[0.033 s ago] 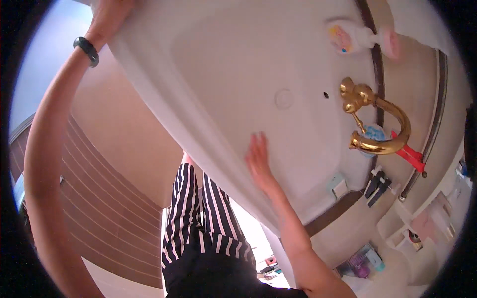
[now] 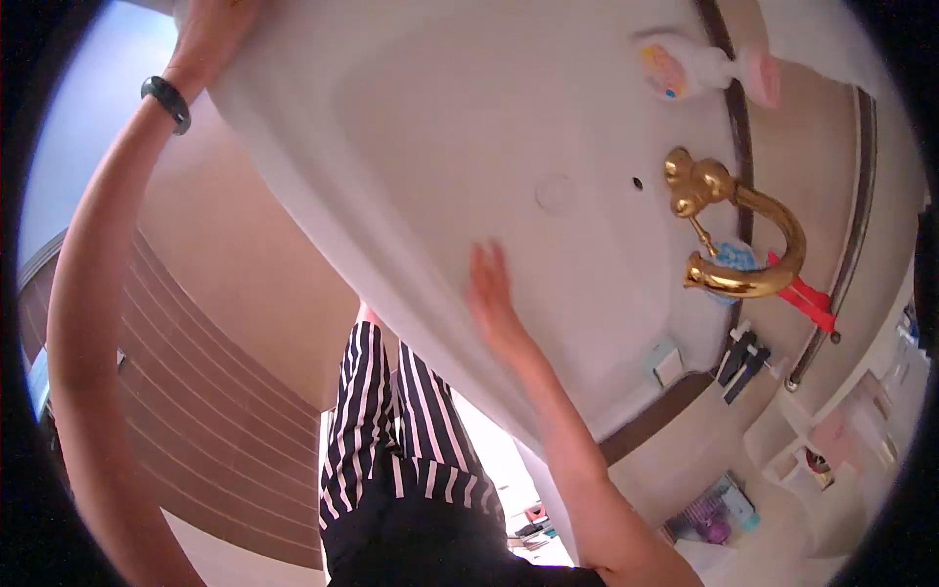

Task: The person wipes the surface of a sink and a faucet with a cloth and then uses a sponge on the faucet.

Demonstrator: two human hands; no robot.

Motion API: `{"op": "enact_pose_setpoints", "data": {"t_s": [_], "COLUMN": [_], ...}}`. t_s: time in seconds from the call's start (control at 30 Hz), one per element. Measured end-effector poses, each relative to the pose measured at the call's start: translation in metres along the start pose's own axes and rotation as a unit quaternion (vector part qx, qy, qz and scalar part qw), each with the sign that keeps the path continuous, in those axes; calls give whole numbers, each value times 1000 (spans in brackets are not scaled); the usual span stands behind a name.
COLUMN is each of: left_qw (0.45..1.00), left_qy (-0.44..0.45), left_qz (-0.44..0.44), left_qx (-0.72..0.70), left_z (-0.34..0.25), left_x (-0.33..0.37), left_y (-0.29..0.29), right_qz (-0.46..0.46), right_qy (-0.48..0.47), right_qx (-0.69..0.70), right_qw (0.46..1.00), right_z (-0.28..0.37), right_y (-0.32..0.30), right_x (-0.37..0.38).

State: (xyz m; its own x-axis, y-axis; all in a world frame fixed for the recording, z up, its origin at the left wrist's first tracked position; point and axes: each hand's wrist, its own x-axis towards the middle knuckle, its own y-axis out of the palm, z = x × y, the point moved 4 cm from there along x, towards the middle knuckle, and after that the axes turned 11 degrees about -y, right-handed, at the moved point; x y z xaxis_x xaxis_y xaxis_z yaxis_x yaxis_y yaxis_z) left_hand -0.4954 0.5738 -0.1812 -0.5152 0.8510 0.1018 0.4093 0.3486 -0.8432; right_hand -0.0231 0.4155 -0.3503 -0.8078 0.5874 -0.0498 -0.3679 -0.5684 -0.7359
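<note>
A white sink (image 2: 411, 127) stretches in front of me, with a round drain (image 2: 556, 195) in its floor. My right hand (image 2: 494, 293) is over the basin, near the side closest to me, with fingers stretched out and slightly blurred. Nothing shows in it; whether it touches the basin I cannot tell. At the far left, my left hand (image 2: 220, 39) rests at the sink's outer edge, its fingers cut off by the top of the picture. A dark bangle (image 2: 167, 104) circles that wrist. On the right of the basin stands a curved gold faucet (image 2: 753, 220).
Behind the basin are a white pump bottle (image 2: 675, 67), a blue-and-white item (image 2: 729, 259) and a red item (image 2: 807, 301) beside the faucet. A pale soap dish (image 2: 668, 364) sits at the sink's right corner, near dark-handled items (image 2: 743, 362). A metal rail (image 2: 846, 245) runs along the wall.
My right hand has shifted slightly left and farther from me over the basin. The whole view has moved a little; my left hand stays at the sink's edge.
</note>
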Motion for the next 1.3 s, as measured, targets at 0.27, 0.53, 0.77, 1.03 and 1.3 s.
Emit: {"op": "enact_pose_setpoints", "data": {"t_s": [0.27,0.53,0.77,1.03,1.3], "left_qw": [998,974,998,998,998], "left_qy": [-17,188,-2,-45,35], "left_qz": [-9,-66,-29,-12,-33], "left_qx": [-54,-109,-52,-41,-35], "left_z": [-10,25,4,1,-2], "left_x": [-6,11,-2,-4,2], "left_y": [6,-2,2,-8,8], "right_qz": [66,247,-4,188,-41], "right_qy": [56,203,185,175,30], "right_qx": [191,-294,-229,5,103], "right_qw": [978,901,956,966,993], "right_z": [48,-20,-82,22,10], "right_y": [-42,-127,-73,-86,-52], "right_x": [123,-103,23,-93,89]}}
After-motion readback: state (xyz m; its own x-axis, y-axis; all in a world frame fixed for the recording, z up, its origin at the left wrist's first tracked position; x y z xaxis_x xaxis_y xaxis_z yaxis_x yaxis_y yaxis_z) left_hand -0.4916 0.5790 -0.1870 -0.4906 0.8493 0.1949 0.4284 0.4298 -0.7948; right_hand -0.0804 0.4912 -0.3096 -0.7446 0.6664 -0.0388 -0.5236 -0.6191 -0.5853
